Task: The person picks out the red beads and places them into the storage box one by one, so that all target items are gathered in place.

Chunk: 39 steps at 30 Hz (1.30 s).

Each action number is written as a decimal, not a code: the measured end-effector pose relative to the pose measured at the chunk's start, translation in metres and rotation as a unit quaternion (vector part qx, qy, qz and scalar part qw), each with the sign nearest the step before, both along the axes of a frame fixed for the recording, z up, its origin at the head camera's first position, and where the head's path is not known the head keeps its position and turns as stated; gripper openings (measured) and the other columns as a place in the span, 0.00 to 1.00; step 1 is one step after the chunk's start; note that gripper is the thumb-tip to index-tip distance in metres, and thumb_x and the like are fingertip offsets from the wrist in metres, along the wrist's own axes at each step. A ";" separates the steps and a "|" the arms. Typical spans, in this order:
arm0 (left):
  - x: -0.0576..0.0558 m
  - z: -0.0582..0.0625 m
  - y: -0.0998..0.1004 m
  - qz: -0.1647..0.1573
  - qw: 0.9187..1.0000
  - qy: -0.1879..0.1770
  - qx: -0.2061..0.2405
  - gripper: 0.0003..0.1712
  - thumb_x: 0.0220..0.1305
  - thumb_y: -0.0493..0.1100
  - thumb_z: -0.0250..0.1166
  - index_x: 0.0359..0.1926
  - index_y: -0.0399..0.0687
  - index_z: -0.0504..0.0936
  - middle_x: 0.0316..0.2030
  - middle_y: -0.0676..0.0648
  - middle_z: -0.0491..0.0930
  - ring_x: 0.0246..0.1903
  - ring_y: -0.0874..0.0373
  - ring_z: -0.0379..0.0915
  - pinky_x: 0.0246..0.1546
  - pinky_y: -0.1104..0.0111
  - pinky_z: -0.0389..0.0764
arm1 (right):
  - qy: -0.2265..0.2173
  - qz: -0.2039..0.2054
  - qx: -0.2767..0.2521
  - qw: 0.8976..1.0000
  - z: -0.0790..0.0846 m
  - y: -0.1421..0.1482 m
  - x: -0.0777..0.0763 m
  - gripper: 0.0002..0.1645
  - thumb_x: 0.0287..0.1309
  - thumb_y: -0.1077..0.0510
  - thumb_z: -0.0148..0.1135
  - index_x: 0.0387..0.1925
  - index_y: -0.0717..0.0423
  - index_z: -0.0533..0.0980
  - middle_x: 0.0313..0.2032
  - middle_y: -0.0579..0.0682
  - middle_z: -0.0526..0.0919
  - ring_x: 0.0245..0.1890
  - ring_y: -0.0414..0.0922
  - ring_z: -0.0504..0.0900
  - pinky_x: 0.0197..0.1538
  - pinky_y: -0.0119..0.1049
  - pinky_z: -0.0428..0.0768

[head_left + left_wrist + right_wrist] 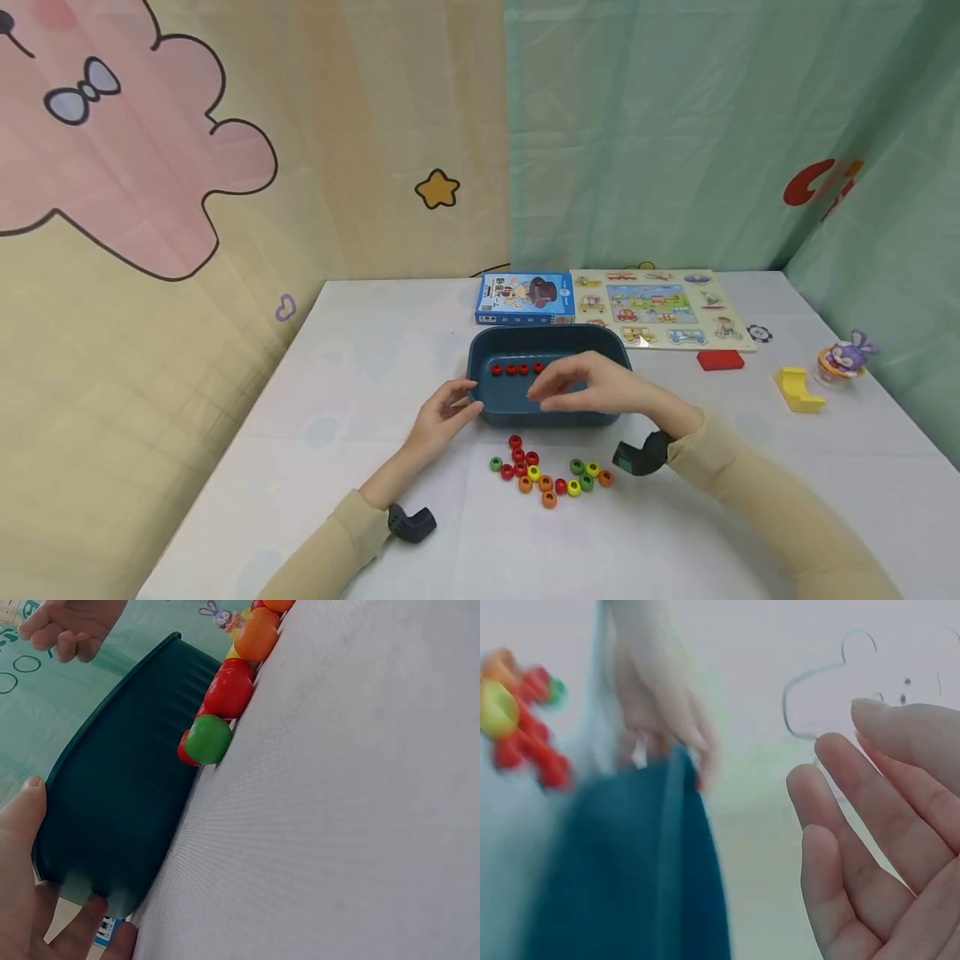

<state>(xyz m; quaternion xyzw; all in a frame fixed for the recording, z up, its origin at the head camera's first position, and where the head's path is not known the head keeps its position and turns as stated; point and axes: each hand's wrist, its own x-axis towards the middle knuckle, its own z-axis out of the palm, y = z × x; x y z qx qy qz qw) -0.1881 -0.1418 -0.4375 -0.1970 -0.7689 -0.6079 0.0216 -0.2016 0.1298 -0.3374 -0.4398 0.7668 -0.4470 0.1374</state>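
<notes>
My left hand (444, 415) holds the left end of a dark blue-green plastic tray (551, 419), thumb at the rim and fingers against the end wall (112, 772). Above the tray hovers my right hand (592, 383), its fingers loosely bent and nothing between them in the right wrist view (885, 840). On the tray's floor, several red beads (512, 369) stand in a row, the right end of it partly behind my right hand. In front of the tray lie loose beads (546, 483) in red, orange, yellow and green, including a green bead (208, 739) at the left.
Behind the tray are a blue box (525, 300) and a wooden picture puzzle board (731, 337). To the right lie a red block (720, 360), a yellow curved block (798, 392) and a purple rabbit figure (847, 357). White cloth (337, 375) covers the table.
</notes>
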 end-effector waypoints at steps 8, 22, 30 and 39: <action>-0.001 0.000 0.000 -0.002 1.000 0.002 0.001 0.23 0.58 0.40 0.61 0.52 0.32 0.69 0.61 0.36 0.60 0.55 0.44 0.64 0.50 0.56 0.70 | -0.003 0.034 -0.001 0.999 -0.063 0.013 0.024 0.11 0.54 0.59 0.60 0.41 0.54 0.77 0.38 0.48 0.81 0.36 0.39 0.77 0.40 0.37 0.78; -0.001 -0.001 0.000 0.000 1.000 0.002 -0.005 0.24 0.58 0.42 0.61 0.53 0.33 0.68 0.60 0.37 0.61 0.55 0.45 0.64 0.51 0.57 0.70 | -0.008 -0.018 -0.001 1.000 -0.111 0.019 0.029 0.17 0.47 0.51 0.66 0.40 0.50 0.77 0.38 0.44 0.81 0.37 0.40 0.78 0.42 0.35 0.78; -0.002 -0.001 0.000 -0.001 1.000 0.001 -0.009 0.24 0.58 0.42 0.61 0.53 0.34 0.68 0.60 0.37 0.62 0.55 0.45 0.64 0.51 0.57 0.70 | 0.005 -0.018 0.006 1.000 -0.121 0.018 0.029 0.18 0.44 0.57 0.69 0.41 0.53 0.76 0.37 0.47 0.80 0.35 0.44 0.77 0.39 0.35 0.78; -0.002 -0.002 0.000 -0.002 1.000 0.006 0.000 0.23 0.58 0.41 0.61 0.52 0.34 0.69 0.60 0.35 0.61 0.55 0.43 0.63 0.51 0.56 0.70 | 0.021 -0.013 0.015 1.000 -0.118 0.017 0.031 0.19 0.44 0.50 0.68 0.41 0.47 0.76 0.37 0.40 0.80 0.36 0.39 0.76 0.40 0.33 0.77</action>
